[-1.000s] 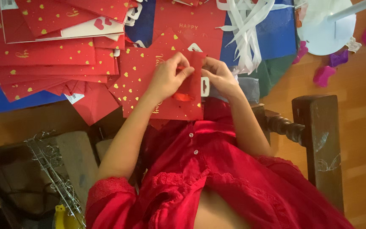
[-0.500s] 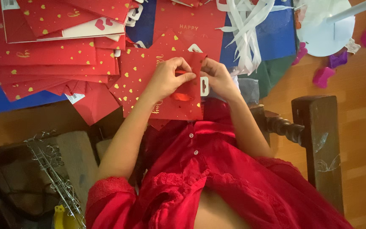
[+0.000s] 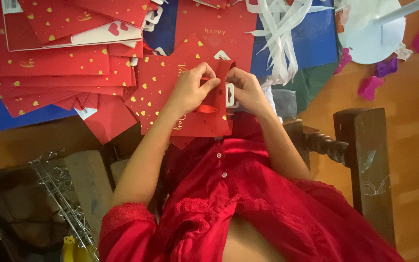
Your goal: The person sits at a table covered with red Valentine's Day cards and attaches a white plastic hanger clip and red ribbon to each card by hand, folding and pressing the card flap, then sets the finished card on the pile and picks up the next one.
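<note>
Over the last second little shifts: both hands stay at the top edge of the flat red paper gift bag with gold hearts (image 3: 185, 97), and the red satin ribbon loop (image 3: 208, 107) still hangs below the fingers. The left hand (image 3: 190, 87) pinches the ribbon end against the bag's upper fold, thumb and forefinger closed on it. The right hand (image 3: 246, 90) grips the same fold from the other side, fingers closed on the bag beside the white plastic hanger tab (image 3: 230, 94). The bag lies at the near edge of the table, over the person's lap in the red buttoned shirt (image 3: 248, 194). The work reads as steady fiddling at one spot, not a new step.

Left of the bag, a fanned stack of matching red gift bags (image 3: 54, 63) touches it, so that side is crowded. Beyond the bag to the right lie loose white ribbon strips (image 3: 282, 39) on a blue sheet (image 3: 316, 39). Right of the bag a dark wooden chair arm (image 3: 360, 160) stands close to the right forearm, narrowing elbow room there.
</note>
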The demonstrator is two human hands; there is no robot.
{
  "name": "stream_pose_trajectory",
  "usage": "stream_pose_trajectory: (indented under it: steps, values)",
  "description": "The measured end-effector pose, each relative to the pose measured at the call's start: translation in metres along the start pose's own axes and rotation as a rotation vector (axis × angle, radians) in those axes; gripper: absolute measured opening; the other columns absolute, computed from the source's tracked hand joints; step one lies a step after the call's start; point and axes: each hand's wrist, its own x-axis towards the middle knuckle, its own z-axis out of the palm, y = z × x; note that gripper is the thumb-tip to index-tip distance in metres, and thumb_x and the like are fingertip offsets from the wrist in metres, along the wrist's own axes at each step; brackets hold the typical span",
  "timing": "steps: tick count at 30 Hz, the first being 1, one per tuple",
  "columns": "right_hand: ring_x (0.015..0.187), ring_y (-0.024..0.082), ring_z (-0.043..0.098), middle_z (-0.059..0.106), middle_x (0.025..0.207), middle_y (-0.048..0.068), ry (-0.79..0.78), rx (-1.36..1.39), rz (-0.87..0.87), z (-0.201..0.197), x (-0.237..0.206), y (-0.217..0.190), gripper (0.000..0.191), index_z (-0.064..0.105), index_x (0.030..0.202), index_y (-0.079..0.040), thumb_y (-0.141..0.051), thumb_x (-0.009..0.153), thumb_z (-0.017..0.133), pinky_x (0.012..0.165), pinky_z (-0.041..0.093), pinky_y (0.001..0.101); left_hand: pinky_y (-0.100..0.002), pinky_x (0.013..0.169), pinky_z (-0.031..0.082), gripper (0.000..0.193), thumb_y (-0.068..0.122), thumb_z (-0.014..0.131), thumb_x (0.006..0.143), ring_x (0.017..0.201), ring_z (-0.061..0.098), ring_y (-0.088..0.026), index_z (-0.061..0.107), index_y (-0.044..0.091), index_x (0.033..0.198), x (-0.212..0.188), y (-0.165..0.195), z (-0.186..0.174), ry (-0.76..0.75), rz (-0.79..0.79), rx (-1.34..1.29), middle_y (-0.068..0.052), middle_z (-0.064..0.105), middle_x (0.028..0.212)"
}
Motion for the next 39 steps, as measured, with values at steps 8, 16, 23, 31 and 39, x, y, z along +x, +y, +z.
stream_pose_trajectory:
  steps: [8, 16, 23, 31, 39]
  values:
    - [0.096, 0.007, 0.066, 0.073, 0.111, 0.006, 0.058, -0.024, 0.028, 0.004, 0.001, -0.001, 0.02, 0.065, 0.121, 0.003, -0.002, 0.101, 0.062, 0.078, 0.054, 0.0246, -0.038, 0.083, 0.056, 0.018, 0.014, 0.066, 0.103, 0.09, 0.069, -0.024, 0.053, 0.004, 0.11, 0.004, 0.01, -0.005, 0.338, 0.109, 0.001, -0.008, 0.068, 0.095]
    - [0.094, 0.004, 0.062, 0.071, 0.108, 0.0, 0.057, -0.027, -0.023, 0.003, 0.002, -0.001, 0.022, 0.062, 0.125, 0.002, -0.007, 0.105, 0.058, 0.078, 0.053, 0.0225, -0.044, 0.08, 0.049, 0.022, 0.023, 0.078, 0.09, 0.079, 0.063, -0.027, 0.061, 0.01, 0.092, -0.013, 0.044, 0.0, 0.154, 0.552, 0.365, -0.004, 0.063, 0.077]
    - [0.087, 0.005, 0.055, 0.064, 0.097, -0.001, 0.133, -0.134, -0.028, -0.005, -0.001, 0.004, 0.021, 0.066, 0.124, 0.003, -0.007, 0.107, 0.058, 0.073, 0.047, 0.0239, -0.044, 0.072, 0.051, 0.05, 0.052, 0.083, 0.08, 0.075, 0.066, -0.03, 0.06, 0.008, 0.077, -0.013, 0.032, 0.003, -0.06, 0.478, 0.464, -0.01, 0.066, 0.075]
    - [0.108, 0.009, 0.067, 0.07, 0.122, 0.006, 0.207, 0.022, -0.167, -0.012, 0.014, -0.015, 0.032, 0.057, 0.136, 0.002, -0.009, 0.106, 0.055, 0.097, 0.055, 0.0247, -0.048, 0.072, 0.049, 0.048, 0.051, 0.084, 0.073, 0.08, 0.066, -0.033, 0.064, 0.007, 0.078, -0.011, 0.026, 0.019, -0.067, 0.325, 0.44, -0.01, 0.069, 0.078]
    - [0.1, 0.008, 0.063, 0.071, 0.11, 0.004, 0.199, -0.15, -0.08, -0.013, 0.004, 0.001, 0.031, 0.066, 0.13, 0.005, -0.015, 0.112, 0.051, 0.088, 0.052, 0.024, -0.049, 0.078, 0.05, 0.02, 0.026, 0.079, 0.081, 0.087, 0.067, -0.033, 0.067, 0.01, 0.079, -0.008, 0.0, 0.025, -0.032, 0.263, 0.449, -0.008, 0.072, 0.083]
